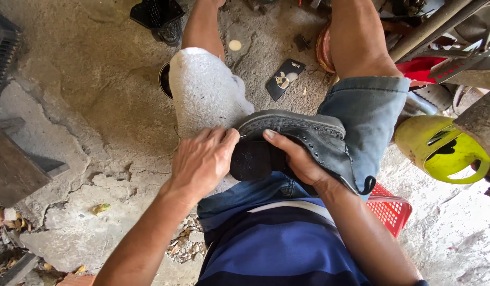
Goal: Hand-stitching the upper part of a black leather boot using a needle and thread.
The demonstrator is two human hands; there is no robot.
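Boot (pixel 303 139) lies sole-up across the lap. Right hand (pixel 298 159) is closed around its heel end, thumb on the sole. Left hand (pixel 202 159) pinches a thin needle (pixel 241 136) at the sole edge, just left of that grip.

A grey-black boot (pixel 303 137) is seen at centre. Blue denim shorts (pixel 369 114) are shown at three o'clock, a white cloth (pixel 205 90) at eleven, a navy-striped shirt (pixel 279 243) at six.
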